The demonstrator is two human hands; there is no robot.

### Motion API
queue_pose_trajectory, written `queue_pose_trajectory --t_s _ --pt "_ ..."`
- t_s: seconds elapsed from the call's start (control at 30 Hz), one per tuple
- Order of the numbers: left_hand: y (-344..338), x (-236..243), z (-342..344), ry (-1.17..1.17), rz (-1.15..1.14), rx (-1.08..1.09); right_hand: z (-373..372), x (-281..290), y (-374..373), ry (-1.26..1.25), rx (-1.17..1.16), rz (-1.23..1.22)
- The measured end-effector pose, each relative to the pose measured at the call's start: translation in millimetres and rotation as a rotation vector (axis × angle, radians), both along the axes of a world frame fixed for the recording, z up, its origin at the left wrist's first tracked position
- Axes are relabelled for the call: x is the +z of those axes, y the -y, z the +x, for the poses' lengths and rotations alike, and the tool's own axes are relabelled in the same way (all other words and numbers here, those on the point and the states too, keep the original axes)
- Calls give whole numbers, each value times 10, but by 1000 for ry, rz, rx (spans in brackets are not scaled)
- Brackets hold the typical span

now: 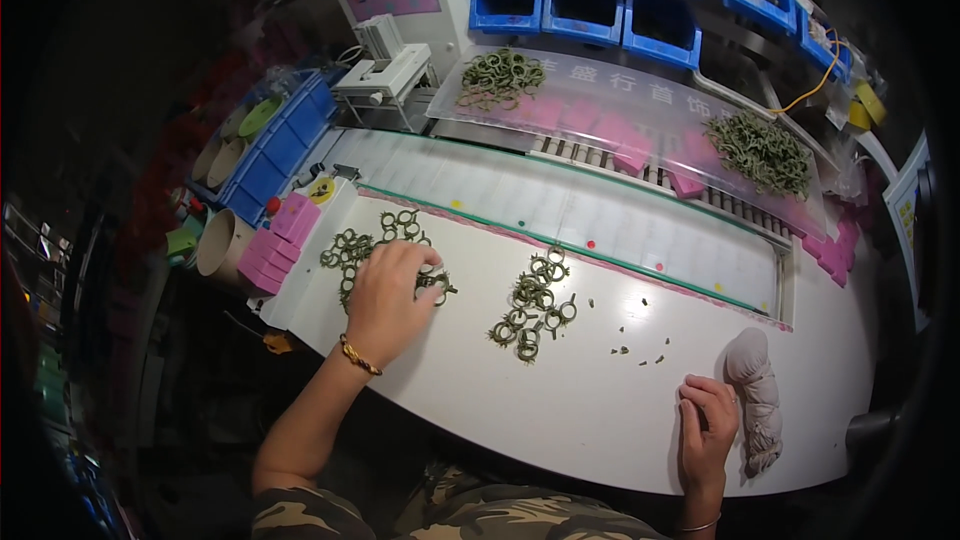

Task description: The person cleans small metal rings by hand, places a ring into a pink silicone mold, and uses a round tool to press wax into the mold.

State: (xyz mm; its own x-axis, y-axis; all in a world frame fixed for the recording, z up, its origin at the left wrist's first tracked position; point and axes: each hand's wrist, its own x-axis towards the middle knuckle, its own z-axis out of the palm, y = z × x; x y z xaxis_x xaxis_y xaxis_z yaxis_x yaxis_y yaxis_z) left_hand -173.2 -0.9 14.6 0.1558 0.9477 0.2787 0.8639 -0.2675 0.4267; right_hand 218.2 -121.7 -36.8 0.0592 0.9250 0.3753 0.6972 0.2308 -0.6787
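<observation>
White worktable (590,410) catching bright glare (641,312), blue bins (581,32) behind, dim surroundings (110,70), seemingly cluttered at left

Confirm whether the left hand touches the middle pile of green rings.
Apart. The head view shows a bare strip of white tabletop between the left hand and the middle pile of green rings.

The bench (470,410) top is white, smooth and shiny, and light gleams on it. The little green rings (533,290) look dull and rough, with spiky bits. Near the bench's right edge, the bundle (760,402) is dull, wrinkly grey cloth. Past the back edge, the blue bins (582,32) are shiny plastic, and the sheet (588,108) is smooth, see-through plastic.
</observation>
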Motion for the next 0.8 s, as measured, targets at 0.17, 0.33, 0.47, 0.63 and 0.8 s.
queue_pose_trajectory --t_s 0.17,0.33,0.47,0.63,0.8 --pt "209 -83 387 37 -47 -303 26 4 12 32 -2 14" --pt "303 -281 425 20 -52 -330 -17 16 -3 -6 -8 -5" --pt "287 -199 277 -48 -66 -355 7 16 9 -1 -15 -4" --pt "194 -118 86 -197 188 -141 -10 25 0 4 -10 0" --pt "272 -214 445 -18 62 -339 14 24 4 2 -10 1"
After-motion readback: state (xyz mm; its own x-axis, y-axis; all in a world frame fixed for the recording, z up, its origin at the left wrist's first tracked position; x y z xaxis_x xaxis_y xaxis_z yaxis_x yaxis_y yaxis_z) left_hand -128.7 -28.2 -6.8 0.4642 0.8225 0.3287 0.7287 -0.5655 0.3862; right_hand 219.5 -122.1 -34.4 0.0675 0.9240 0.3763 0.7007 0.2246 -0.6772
